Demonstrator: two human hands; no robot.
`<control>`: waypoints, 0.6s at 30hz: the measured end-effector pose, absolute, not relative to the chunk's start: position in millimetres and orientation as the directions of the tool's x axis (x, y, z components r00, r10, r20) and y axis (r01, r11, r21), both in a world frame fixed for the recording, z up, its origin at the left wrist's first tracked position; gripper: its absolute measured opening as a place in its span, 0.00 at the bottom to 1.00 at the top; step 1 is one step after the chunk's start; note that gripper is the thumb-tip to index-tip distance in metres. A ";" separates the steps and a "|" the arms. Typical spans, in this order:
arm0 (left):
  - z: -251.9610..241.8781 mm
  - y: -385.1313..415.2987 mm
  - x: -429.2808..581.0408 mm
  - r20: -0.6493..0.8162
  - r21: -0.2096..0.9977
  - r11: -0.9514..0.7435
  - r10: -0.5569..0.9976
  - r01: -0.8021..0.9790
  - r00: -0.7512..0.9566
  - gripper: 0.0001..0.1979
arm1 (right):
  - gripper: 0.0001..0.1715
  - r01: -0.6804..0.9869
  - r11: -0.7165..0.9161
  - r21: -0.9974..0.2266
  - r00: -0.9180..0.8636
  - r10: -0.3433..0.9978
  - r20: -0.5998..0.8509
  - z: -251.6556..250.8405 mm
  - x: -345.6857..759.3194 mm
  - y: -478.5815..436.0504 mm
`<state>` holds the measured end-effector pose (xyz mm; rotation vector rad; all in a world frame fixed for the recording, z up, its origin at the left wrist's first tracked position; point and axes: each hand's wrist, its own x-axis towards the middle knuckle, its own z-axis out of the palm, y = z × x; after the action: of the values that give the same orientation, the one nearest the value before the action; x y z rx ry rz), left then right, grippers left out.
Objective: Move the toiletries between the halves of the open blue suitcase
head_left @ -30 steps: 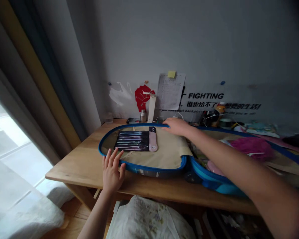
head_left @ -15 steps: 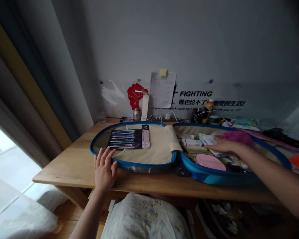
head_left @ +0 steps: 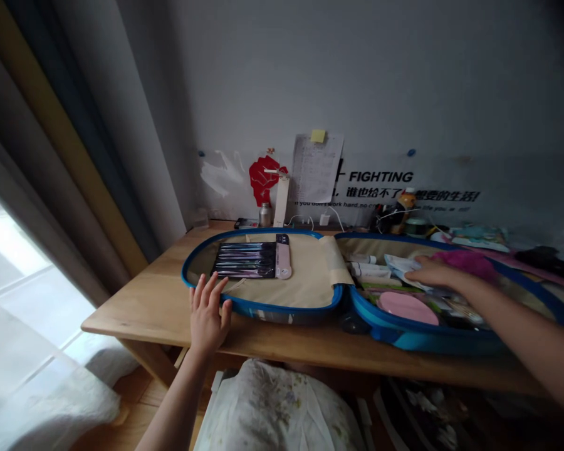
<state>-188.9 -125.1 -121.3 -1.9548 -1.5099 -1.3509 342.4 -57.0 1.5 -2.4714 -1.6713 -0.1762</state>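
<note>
An open blue suitcase (head_left: 282, 311) lies flat, its two halves side by side. My left hand (head_left: 209, 310) rests on the front rim of the left half with its fingers spread. Just beyond the fingertips, in that half, is a flat pack of dark, shiny slim items (head_left: 247, 260) with a pink end. Over the right half, my right hand (head_left: 430, 273) has its fingers closed on a white and pale-blue packet (head_left: 402, 264). Around it are white tubes (head_left: 370, 270), a pink oval case (head_left: 408, 308) and a magenta fluffy item (head_left: 470, 263).
The suitcase sits on a wooden table (head_left: 136, 294) against a grey wall. Behind it stand a metal bottle (head_left: 264, 215), a white lamp (head_left: 282, 200) and an orange-capped bottle (head_left: 407, 199). A curtain (head_left: 75, 156) hangs at left. A floral cloth (head_left: 282, 407) is below the table edge.
The whole view has shifted, so things appear slightly further right. My left hand stays at the rim, and my right hand stays at the packet among the contents.
</note>
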 end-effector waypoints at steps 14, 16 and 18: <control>-120.7 -126.4 -188.1 0.811 0.306 -0.370 0.584 0.877 -0.036 0.24 | 0.31 0.961 0.095 -0.261 -0.045 0.981 0.191 78.1 252.8 -51.1; -121.2 -126.0 -188.2 0.818 0.293 -0.379 0.575 0.878 -0.025 0.26 | 0.30 0.922 0.278 -0.269 -0.232 0.954 0.189 76.5 202.5 -48.7; -122.5 -125.2 -188.4 0.827 0.276 -0.386 0.563 0.880 -0.013 0.28 | 0.29 0.859 0.421 -0.292 -0.395 0.907 0.146 66.9 151.2 -44.5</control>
<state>-188.4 -125.2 -122.5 -1.9424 -1.5046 -1.3564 151.2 -44.5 66.9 -1.5335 -2.3973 0.2450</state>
